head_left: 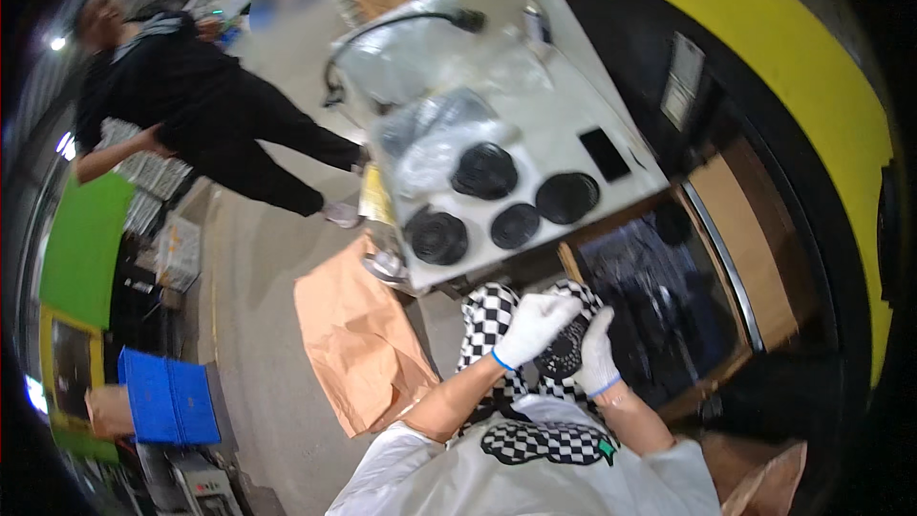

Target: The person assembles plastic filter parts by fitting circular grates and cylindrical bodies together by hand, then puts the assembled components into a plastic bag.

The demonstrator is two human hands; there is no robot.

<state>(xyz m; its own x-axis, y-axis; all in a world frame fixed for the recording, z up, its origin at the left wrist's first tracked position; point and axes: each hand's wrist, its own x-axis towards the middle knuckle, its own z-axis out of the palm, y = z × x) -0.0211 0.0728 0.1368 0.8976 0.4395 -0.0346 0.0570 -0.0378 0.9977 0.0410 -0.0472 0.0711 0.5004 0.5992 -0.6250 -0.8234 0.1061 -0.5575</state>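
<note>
A black round part with a pattern of small holes (560,355) is over my lap, against my checkered trousers. My right hand (598,355), in a white glove, grips its right edge. My left hand (538,327), gloved too, is closed over the part's upper left side; whatever its fingers pinch is hidden. On the white table (573,29) ahead lie more black round parts: one at the back (484,171), one at the left (437,236), a smaller one (515,225) and one at the right (567,198).
Clear plastic bags (444,139), a black phone (604,154) and a thick black cable (392,29) lie on the table. A dark bin (659,296) stands at my right. Brown paper (358,334) covers floor at left, near a blue crate (170,397). A person (191,86) stands far left.
</note>
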